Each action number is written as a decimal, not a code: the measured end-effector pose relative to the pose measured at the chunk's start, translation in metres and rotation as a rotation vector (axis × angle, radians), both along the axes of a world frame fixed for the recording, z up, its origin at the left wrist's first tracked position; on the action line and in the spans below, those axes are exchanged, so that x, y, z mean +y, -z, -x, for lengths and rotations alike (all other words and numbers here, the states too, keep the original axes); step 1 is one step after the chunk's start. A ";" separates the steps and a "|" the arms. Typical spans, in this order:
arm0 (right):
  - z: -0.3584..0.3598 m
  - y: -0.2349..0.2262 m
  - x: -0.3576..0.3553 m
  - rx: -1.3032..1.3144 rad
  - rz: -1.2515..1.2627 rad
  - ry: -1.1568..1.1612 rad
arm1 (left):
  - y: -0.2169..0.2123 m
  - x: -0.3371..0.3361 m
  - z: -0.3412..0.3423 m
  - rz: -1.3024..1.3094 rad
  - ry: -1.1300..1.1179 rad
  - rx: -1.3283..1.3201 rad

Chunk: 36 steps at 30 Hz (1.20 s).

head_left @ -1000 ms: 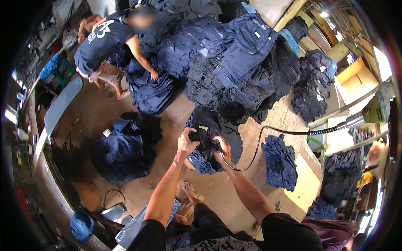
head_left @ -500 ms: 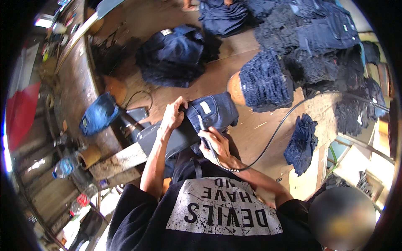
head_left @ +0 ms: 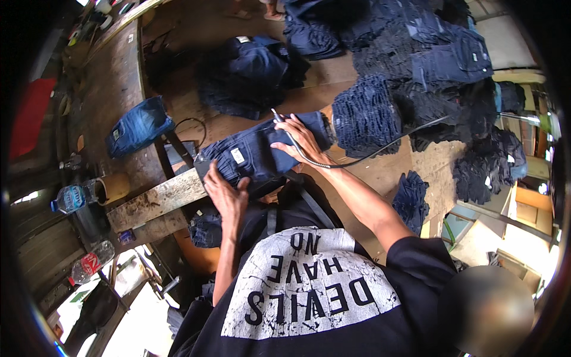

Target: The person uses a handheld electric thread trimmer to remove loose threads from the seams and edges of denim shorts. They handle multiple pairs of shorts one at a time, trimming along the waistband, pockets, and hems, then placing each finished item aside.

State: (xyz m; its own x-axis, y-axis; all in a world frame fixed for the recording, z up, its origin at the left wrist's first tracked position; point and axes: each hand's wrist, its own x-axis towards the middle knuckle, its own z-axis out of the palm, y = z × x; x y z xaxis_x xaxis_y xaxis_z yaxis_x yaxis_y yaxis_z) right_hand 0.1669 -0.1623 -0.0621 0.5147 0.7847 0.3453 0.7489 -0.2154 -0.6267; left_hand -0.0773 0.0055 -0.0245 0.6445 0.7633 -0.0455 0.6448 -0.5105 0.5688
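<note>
A pair of dark blue jeans (head_left: 257, 146) with a white label lies stretched along a narrow board in front of me. My left hand (head_left: 226, 196) is at the jeans' left end, near the label, thumb and fingers apart and nothing held. In my right hand (head_left: 302, 141) is a slim pen-shaped rotary tool (head_left: 284, 130), its thin metal tip pointing up and away. That hand rests on the right half of the jeans. From the tool a dark cable (head_left: 380, 152) runs off to the right.
The board's wooden end (head_left: 157, 199) juts left toward a long bench (head_left: 116, 77) with folded blue jeans (head_left: 140, 126) on it. Dark jeans piles (head_left: 253, 71) and a ribbed stack (head_left: 367, 116) lie beyond. Plastic bottles (head_left: 71, 199) are at left; another person's feet (head_left: 273, 12) show at the top.
The jeans now lie stretched along the board, with the label farther left. My right hand has moved up with the rotary tool; my left hand has come down and opened.
</note>
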 end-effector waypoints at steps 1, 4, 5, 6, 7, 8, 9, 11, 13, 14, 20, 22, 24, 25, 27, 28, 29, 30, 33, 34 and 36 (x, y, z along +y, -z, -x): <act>-0.005 0.003 0.003 0.049 0.071 0.021 | 0.003 0.001 0.002 0.150 -0.073 -0.167; -0.014 0.005 0.012 0.027 0.074 0.025 | 0.010 0.031 0.006 0.221 0.036 -0.091; -0.016 0.005 0.015 0.052 0.059 0.018 | 0.008 0.043 0.008 0.270 -0.026 -0.057; -0.018 0.004 0.017 0.085 0.050 0.022 | 0.003 0.056 0.010 0.350 -0.046 -0.031; -0.019 0.004 0.018 0.121 0.052 0.020 | -0.004 0.063 0.011 0.422 -0.076 0.016; -0.020 0.005 0.019 0.202 -0.029 -0.004 | -0.013 0.069 0.012 0.357 -0.163 -0.009; -0.020 0.005 0.019 0.181 -0.019 0.024 | -0.020 0.065 0.011 -0.065 -0.093 -0.023; -0.019 0.008 0.020 0.122 -0.031 0.025 | -0.033 0.048 0.004 -0.408 -0.035 -0.036; -0.020 0.010 0.020 0.190 -0.151 0.034 | -0.035 0.018 -0.008 -0.142 0.044 -0.128; -0.020 0.009 0.017 0.289 -0.167 0.045 | -0.029 -0.005 -0.019 -0.005 0.009 -0.152; -0.040 0.009 0.005 0.796 -0.231 -0.011 | -0.007 -0.021 -0.055 0.057 0.063 0.120; -0.041 0.006 0.002 0.813 -0.238 -0.090 | -0.010 -0.008 -0.057 0.131 0.070 0.010; -0.040 0.001 0.002 0.810 -0.238 -0.106 | -0.016 0.002 -0.055 0.346 -0.037 -0.029; -0.037 -0.001 0.005 0.781 -0.233 -0.123 | -0.019 0.004 -0.054 0.445 -0.056 -0.098; -0.032 -0.007 0.010 0.686 -0.287 -0.198 | -0.021 0.006 -0.051 0.517 -0.141 -0.122; -0.029 -0.010 0.012 0.578 -0.190 -0.184 | -0.020 0.006 -0.048 0.522 -0.161 -0.095; -0.026 -0.012 0.015 0.434 -0.196 -0.223 | -0.018 0.005 -0.045 0.489 -0.147 -0.137; -0.021 -0.011 0.021 0.432 -0.149 -0.306 | -0.014 0.004 -0.042 0.509 -0.150 -0.149; -0.003 -0.005 0.038 0.368 -0.149 -0.600 | 0.000 0.003 -0.033 0.519 -0.144 -0.251; 0.004 -0.002 0.043 0.378 -0.193 -0.631 | 0.004 0.003 -0.031 0.528 -0.151 -0.284; 0.009 0.001 0.051 0.392 -0.206 -0.666 | 0.011 0.003 -0.028 0.478 -0.134 -0.334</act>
State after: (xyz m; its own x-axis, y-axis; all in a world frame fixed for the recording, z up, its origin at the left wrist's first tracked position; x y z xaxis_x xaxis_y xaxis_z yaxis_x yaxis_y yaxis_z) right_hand 0.1581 -0.1111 -0.0635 0.0741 0.9101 0.4077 0.3965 0.3483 -0.8494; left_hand -0.0496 0.0081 -0.0353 0.5826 0.7836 -0.2156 0.4325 -0.0743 0.8986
